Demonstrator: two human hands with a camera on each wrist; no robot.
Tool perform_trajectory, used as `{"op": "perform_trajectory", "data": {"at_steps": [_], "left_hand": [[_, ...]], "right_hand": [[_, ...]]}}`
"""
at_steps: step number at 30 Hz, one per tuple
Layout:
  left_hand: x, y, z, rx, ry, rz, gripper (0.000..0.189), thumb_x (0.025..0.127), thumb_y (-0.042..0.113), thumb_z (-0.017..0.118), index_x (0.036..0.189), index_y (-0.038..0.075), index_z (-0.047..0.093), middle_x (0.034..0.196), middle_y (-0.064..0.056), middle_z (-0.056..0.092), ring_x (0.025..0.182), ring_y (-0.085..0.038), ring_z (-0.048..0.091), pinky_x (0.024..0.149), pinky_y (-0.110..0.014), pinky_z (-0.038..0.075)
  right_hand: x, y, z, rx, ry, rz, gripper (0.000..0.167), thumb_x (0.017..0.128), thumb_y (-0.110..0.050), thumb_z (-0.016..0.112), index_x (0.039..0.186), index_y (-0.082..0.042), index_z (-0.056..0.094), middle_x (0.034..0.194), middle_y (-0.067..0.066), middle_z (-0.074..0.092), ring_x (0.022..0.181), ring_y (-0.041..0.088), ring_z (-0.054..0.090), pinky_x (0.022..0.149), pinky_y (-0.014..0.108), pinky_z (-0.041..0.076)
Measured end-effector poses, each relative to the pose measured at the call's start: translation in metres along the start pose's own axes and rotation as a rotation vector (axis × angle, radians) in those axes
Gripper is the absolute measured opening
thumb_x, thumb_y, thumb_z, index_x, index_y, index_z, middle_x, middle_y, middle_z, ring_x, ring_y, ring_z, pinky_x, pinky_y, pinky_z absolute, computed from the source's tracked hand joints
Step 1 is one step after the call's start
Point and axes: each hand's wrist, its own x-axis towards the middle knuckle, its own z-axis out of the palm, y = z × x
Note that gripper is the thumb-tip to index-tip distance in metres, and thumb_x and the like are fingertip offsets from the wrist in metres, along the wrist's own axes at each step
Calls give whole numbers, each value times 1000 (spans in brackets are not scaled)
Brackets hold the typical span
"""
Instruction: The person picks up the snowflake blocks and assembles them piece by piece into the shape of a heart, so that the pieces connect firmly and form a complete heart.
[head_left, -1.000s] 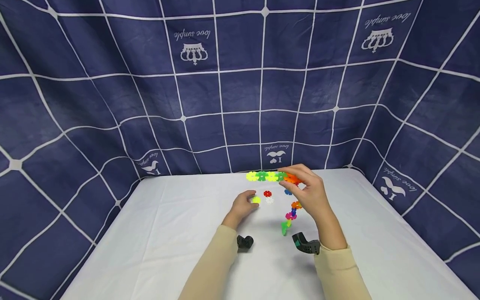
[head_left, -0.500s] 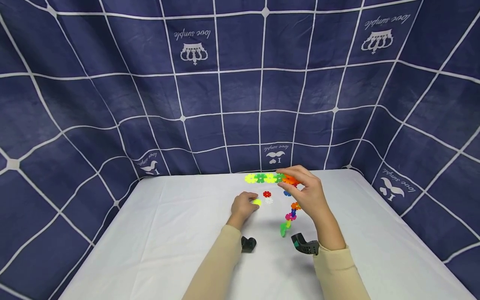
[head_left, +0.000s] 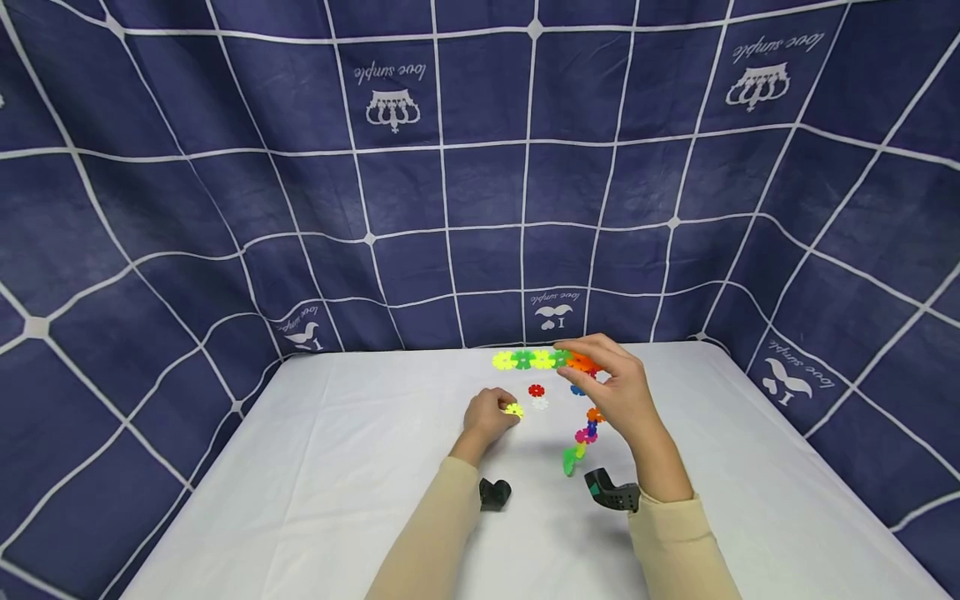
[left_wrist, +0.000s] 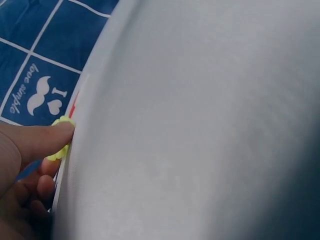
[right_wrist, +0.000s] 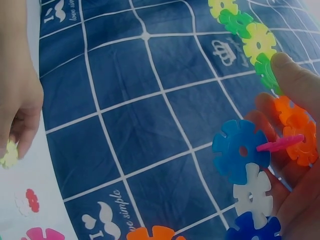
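Note:
My left hand [head_left: 486, 417] pinches a yellow flower-shaped interlocking disc [head_left: 514, 410] between thumb and fingers, low over the table. In the left wrist view, the thumb covers part of this yellow disc [left_wrist: 64, 122]. Raised on the right, my right hand [head_left: 618, 379] grips a chain of linked discs [head_left: 522, 360], its thumb on a green disc [right_wrist: 267, 72]. Yellow and green discs extend leftward from the grip. Orange ones lie against the fingers, and a pink disc [right_wrist: 280, 143] joins a blue disc [right_wrist: 240, 151]. Further linked discs hang toward a green end disc [head_left: 569, 461].
A loose red disc [head_left: 536, 390] and a white disc [head_left: 540, 403] lie on the white tablecloth [head_left: 337, 467] between the hands. Black wrist devices [head_left: 613, 490] sit below both hands. A blue checked curtain [head_left: 480, 192] stands behind and beside the table.
My left hand has drawn slightly back toward me with the yellow disc, whose notched face now shows more clearly. The right hand and its chain have stayed almost still.

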Motion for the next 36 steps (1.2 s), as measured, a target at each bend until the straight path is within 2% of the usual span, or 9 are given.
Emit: {"op": "perform_trajectory", "data": {"at_steps": [5, 13, 21, 26, 29, 33, 36], "left_hand": [[-3, -9, -1, -116, 39, 25, 18, 82, 10, 79, 97, 10, 69, 80, 1, 59, 73, -13, 51, 69, -27, 41], [-11, -22, -6, -340, 46, 16, 16, 84, 8, 76, 98, 5, 69, 86, -4, 62, 76, -14, 54, 67, -25, 46], [-16, -22, -17, -503, 58, -47, 17, 87, 8, 74, 102, 0, 72, 86, -6, 64, 71, -12, 59, 62, -21, 51], [-19, -19, -30, -567, 71, -59, 18, 90, 10, 72, 104, -1, 69, 91, -11, 72, 71, -14, 68, 62, -27, 58], [-22, -12, -42, -627, 64, -16, 16, 93, 11, 68, 104, 0, 66, 93, -13, 76, 73, -15, 72, 66, -30, 60], [-32, 5, -66, -727, 28, 100, 13, 96, 10, 64, 106, 3, 62, 94, -15, 77, 74, -20, 74, 70, -30, 61], [-38, 14, -80, -749, 34, 191, 13, 97, 9, 63, 108, 4, 61, 91, -15, 77, 72, -19, 73, 70, -28, 60]], "right_hand": [[-1, 1, 0, -14, -9, 10, 36, 83, -8, 81, 116, -17, 75, 109, -2, 72, 98, 11, 64, 85, 8, 50], [-2, 3, 0, -14, -9, 13, 35, 82, -7, 80, 115, -17, 75, 107, -1, 71, 97, 11, 64, 84, 8, 50], [-2, 3, 0, -16, -15, 8, 35, 83, -8, 80, 116, -17, 75, 106, -2, 71, 96, 11, 63, 83, 9, 51], [-3, 4, 1, -25, -19, 10, 35, 83, -9, 80, 116, -18, 75, 107, -3, 71, 97, 11, 64, 84, 9, 51], [-4, 3, 1, -34, -16, 11, 35, 83, -9, 81, 116, -18, 75, 106, -2, 71, 97, 11, 64, 84, 9, 51], [-3, 3, 0, -34, -17, 5, 35, 82, -8, 81, 116, -17, 75, 106, -2, 71, 95, 12, 64, 84, 9, 51], [-2, 4, 0, -27, -18, -8, 34, 82, -7, 81, 115, -16, 75, 105, -2, 71, 94, 13, 64, 83, 9, 51]]}}
